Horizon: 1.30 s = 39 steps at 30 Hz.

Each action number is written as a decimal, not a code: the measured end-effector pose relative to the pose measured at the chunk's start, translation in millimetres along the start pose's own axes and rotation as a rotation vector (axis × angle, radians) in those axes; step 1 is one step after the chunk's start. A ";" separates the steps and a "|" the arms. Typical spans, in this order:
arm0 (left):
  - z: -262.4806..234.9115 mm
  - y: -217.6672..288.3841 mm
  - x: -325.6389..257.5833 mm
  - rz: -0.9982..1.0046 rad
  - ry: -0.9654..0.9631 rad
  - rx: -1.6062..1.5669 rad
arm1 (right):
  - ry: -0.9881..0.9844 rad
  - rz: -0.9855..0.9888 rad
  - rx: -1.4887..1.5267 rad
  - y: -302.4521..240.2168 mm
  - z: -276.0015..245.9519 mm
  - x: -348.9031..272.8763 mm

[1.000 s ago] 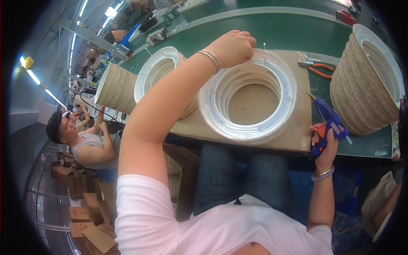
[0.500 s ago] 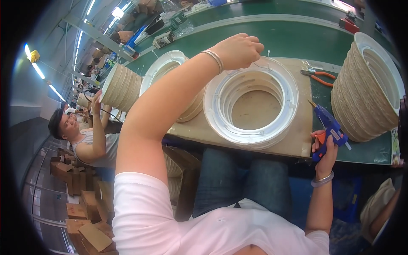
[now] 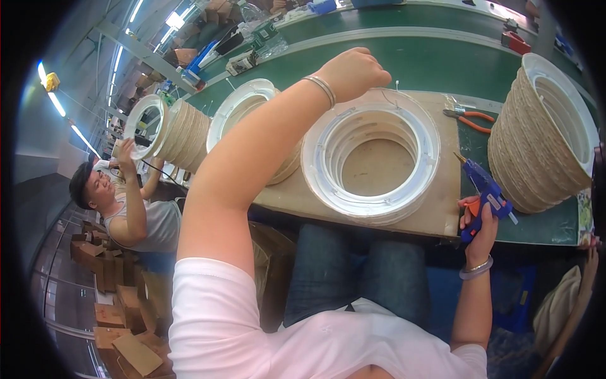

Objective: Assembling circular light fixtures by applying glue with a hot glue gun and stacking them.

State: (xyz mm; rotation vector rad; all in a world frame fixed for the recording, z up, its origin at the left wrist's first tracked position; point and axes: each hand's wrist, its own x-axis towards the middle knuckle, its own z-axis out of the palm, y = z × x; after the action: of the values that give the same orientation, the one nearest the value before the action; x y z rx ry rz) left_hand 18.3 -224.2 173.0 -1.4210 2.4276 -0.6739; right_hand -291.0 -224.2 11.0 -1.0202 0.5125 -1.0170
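Observation:
My right hand (image 3: 483,230) grips a blue glue gun (image 3: 488,186) with an orange trigger. Its metal tip points up and to the left, past the right edge of a cardboard sheet (image 3: 449,215). My left arm reaches across to the far side of a ribbed, beige, drum-shaped piece with a white ring rim (image 3: 319,196), which stands open end up on the cardboard. My left hand (image 3: 355,76) is closed at that far rim, its back toward me. Anything in its fingers is hidden. A thin wire shows at the rim beside it.
Orange-handled pliers (image 3: 470,118) lie right of the cardboard. Beyond them stands another ribbed drum (image 3: 533,142); a further one (image 3: 237,98) is partly behind my left arm. At left a co-worker (image 3: 132,211) handles a similar drum (image 3: 183,136). A green conveyor belt (image 3: 429,60) runs behind.
My left hand has shifted slightly down and right along the far rim. At left, the co-worker's raised hand has lowered, and another white ring now shows there. The glue gun stays nearly in place.

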 end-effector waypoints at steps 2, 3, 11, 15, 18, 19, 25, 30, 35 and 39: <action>3.4 3.9 0.0 -0.221 -0.067 -0.186 | -0.003 0.011 -0.002 0.1 -1.5 0.2; 4.4 3.5 -0.7 -0.221 -0.065 -0.192 | 0.006 0.011 0.007 -0.1 -0.9 1.0; 1.0 0.1 -35.1 -0.343 0.127 -0.405 | 0.006 -0.004 -0.034 0.7 0.2 2.4; -4.3 24.6 -34.8 -0.271 0.186 -0.249 | 0.020 0.003 -0.028 1.7 0.1 3.1; 4.8 37.2 -33.3 -0.218 0.207 -0.227 | 0.020 -0.002 -0.034 1.5 1.6 2.4; 5.5 40.3 -31.2 -0.234 0.171 -0.262 | 0.021 0.003 -0.038 1.7 1.7 2.4; 13.3 42.4 -24.2 -0.225 0.201 -0.285 | 0.031 -0.002 -0.040 -0.7 1.0 1.6; 3.8 40.2 -34.4 -0.263 0.271 -0.296 | 0.010 0.015 -0.082 -1.8 2.2 5.3; -25.0 55.7 -79.5 -0.548 0.607 -0.412 | 0.052 0.004 -0.082 -32.0 11.5 3.2; 9.5 113.5 -140.4 -0.935 1.100 -0.813 | -0.053 -0.051 -0.301 -73.1 45.1 14.7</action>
State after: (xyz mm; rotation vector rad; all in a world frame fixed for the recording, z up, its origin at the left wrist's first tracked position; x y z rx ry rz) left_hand 6.0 -57.3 104.8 -3.3429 2.7765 -0.7983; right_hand -282.7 -227.6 97.7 -1.3300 0.6104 -0.9725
